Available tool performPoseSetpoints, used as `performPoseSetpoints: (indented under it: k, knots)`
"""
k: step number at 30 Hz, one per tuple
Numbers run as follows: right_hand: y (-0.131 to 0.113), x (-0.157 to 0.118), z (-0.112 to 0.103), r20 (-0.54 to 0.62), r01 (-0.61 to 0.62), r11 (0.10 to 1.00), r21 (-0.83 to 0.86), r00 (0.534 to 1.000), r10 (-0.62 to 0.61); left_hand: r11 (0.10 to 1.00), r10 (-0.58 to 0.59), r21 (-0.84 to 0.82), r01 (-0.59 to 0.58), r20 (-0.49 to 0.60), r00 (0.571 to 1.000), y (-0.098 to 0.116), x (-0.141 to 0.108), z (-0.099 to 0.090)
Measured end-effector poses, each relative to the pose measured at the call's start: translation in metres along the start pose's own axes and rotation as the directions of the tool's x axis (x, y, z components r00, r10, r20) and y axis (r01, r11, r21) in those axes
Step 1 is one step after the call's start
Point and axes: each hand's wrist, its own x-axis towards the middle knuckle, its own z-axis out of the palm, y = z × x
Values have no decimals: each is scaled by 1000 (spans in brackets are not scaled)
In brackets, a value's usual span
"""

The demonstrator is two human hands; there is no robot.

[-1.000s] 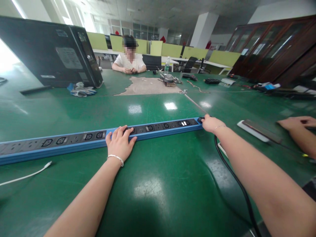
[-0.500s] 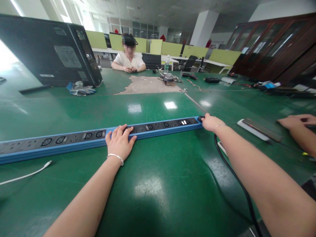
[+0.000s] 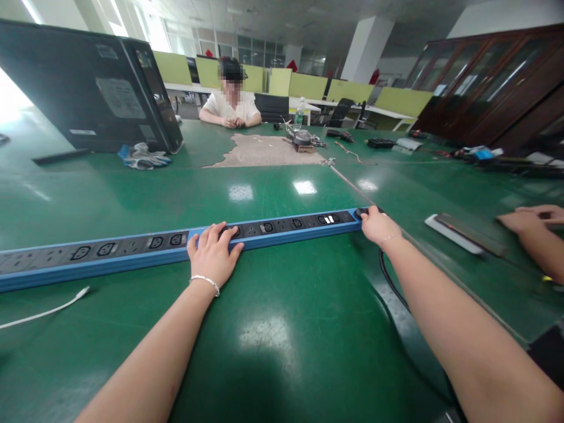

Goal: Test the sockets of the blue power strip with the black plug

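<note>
A long blue power strip (image 3: 304,234) with a black face and rows of sockets lies across the table. My left hand (image 3: 214,249) rests on top of it near the middle, fingers spread and open, thumb along the near edge. At the strip's right end, my right hand (image 3: 378,226) is closed around the black power cord (image 3: 392,285) where it meets a dark end piece (image 3: 361,212). The fingers hide most of that joint. From under the hand, the cord runs down toward me, partly behind my right forearm.
On the green table (image 3: 282,188) are a white cable (image 3: 66,305), gloves (image 3: 143,157), a black computer case (image 3: 88,88), a white-and-grey bar (image 3: 462,235) and a bottle (image 3: 299,114). One person (image 3: 231,106) sits opposite; another person's hands (image 3: 529,217) are at right.
The right hand has shifted slightly down and right at the strip's end, and the cord below it has swung left. The left hand stays on the strip.
</note>
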Motion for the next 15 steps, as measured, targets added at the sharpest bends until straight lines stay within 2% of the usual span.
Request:
performPoseSetpoints:
  k: [3,8,14,15]
  knots:
    - [0,-6,2,-21,-12,1000,25,1000,12,1000,3,-2,-3,6,1000,0,0,-1]
    - [2,-4,-5,19,11,999,48,1000,-12,1000,-13,-5,13,17,1000,-1,0,-1]
    - [14,-5,-39,-149,-28,992,124,988,46,1000,-5,-17,6,23,1000,-1,0,-1]
    - [17,-5,-46,-149,-25,990,137,988,46,1000,-7,-18,8,24,1000,-1,0,-1]
